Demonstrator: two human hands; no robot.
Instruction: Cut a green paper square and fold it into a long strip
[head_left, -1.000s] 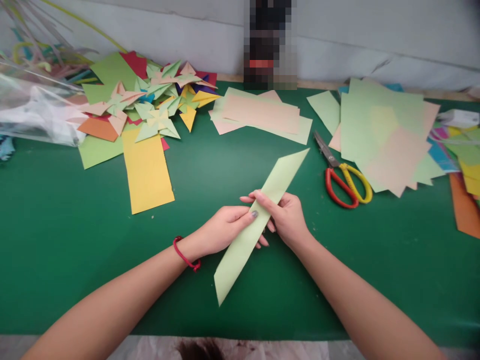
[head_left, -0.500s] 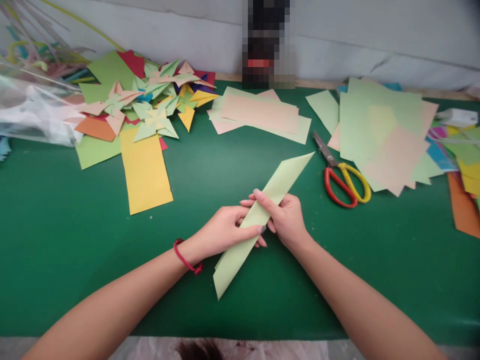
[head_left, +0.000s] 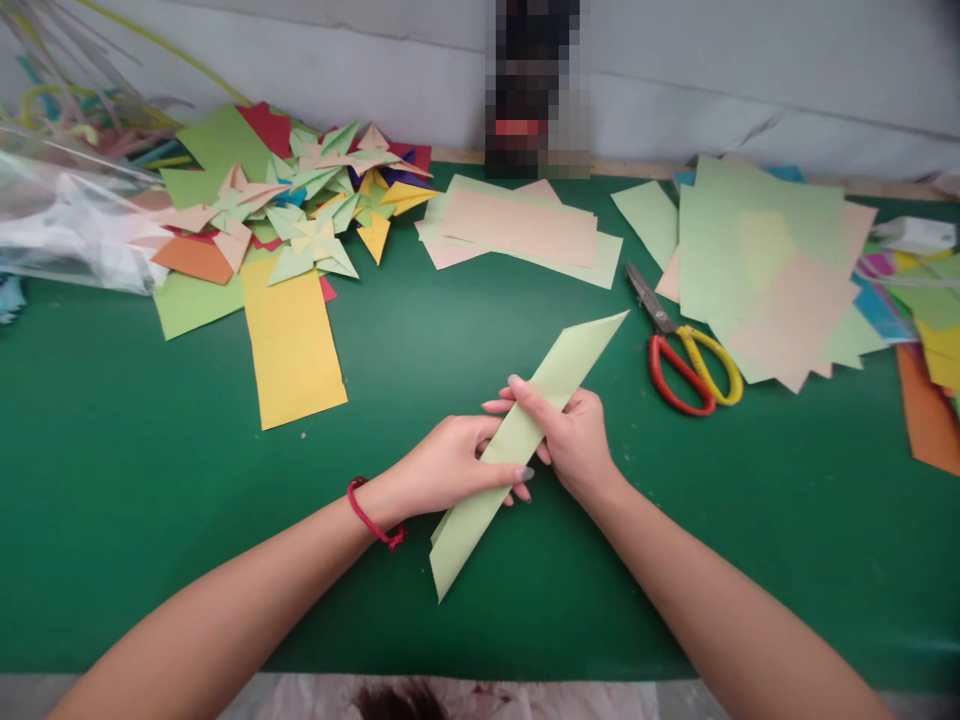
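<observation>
A long folded strip of light green paper (head_left: 517, 432) slants across the middle of the head view, with pointed ends at upper right and lower left. My left hand (head_left: 457, 465) is closed on its lower half, thumb lying across the top and fingers underneath. Higher up, my right hand (head_left: 574, 430) grips the same strip between its thumb and the fingers behind it. Scissors (head_left: 679, 350) with one red and one yellow handle lie to the right of the strip's upper tip.
Folded paper stars (head_left: 311, 240) pile up at the back left, beside a yellow paper sheet (head_left: 295, 350). Pink and green strips (head_left: 517, 225) lie at the back centre. Stacked sheets (head_left: 750, 260) lie right. A clear plastic bag (head_left: 67, 220) sits far left on the green table (head_left: 187, 430).
The green strip and both hands have shifted very slightly down. My left thumb has slid a little lower along the paper. Both hands keep their hold.
</observation>
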